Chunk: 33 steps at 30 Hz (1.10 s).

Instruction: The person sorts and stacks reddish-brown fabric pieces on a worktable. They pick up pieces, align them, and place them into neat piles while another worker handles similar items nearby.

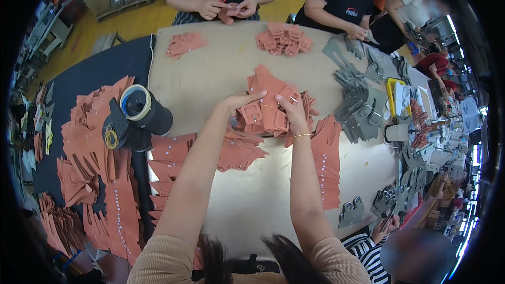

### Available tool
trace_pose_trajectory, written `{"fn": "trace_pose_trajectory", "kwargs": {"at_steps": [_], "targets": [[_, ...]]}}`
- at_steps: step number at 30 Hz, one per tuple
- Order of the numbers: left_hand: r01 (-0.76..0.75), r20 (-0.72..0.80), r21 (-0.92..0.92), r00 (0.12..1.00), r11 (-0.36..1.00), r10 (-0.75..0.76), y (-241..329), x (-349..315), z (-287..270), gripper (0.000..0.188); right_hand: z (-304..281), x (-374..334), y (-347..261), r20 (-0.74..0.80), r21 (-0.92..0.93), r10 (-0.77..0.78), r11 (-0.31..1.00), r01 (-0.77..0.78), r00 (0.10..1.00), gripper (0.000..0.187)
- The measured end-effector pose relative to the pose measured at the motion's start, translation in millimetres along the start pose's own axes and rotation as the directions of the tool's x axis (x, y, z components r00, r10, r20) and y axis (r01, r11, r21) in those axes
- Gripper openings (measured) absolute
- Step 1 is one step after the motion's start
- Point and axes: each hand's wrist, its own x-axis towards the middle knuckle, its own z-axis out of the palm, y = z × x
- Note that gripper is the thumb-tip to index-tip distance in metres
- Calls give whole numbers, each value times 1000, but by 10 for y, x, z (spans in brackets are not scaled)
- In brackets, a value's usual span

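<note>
Both my hands hold a bundle of salmon-coloured leather-like pieces (pixel 269 87) with covered square buckles, above the middle of the table. My left hand (pixel 238 103) grips its left side, thumb laid across the top. On the other side my right hand (pixel 293 109) has its thumb near a buckle; most of the fingers on both hands are hidden beneath. A thin yellowish band crosses the bundle. Just below lies a fan of salmon pieces (pixel 236 152), and more stacked pieces (pixel 327 163) with small white tags lie right of my right forearm.
Salmon stacks (pixel 100 137) cover the dark left section, beside a black tub (pixel 152 115) with yellow rubber bands next to it. Far off lie a buckle pile (pixel 283 39) and a small stack (pixel 185 44). Grey-green pieces (pixel 360 102) lie right. Co-workers stand across and sit lower right.
</note>
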Motion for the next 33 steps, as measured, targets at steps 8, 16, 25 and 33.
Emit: {"fn": "trace_pose_trajectory", "kwargs": {"at_steps": [8,16,25,33], "targets": [[-317,-79,-407,946,857,313,411,-972,391,76,520,-190,-1379,390,-307,-74,929,205,918,56],[-253,-46,-738,944,625,327,-1559,-2513,1518,80,635,-1246,-1029,846,-512,316,705,491,429,59],[31,-137,-635,979,772,-152,-2897,-3037,1477,63,204,-2803,540,435,-871,112,302,386,893,45],[117,-184,-287,967,951,-175,-2323,-2999,1428,56,213,-3368,169,76,-895,-220,414,163,973,24]]}}
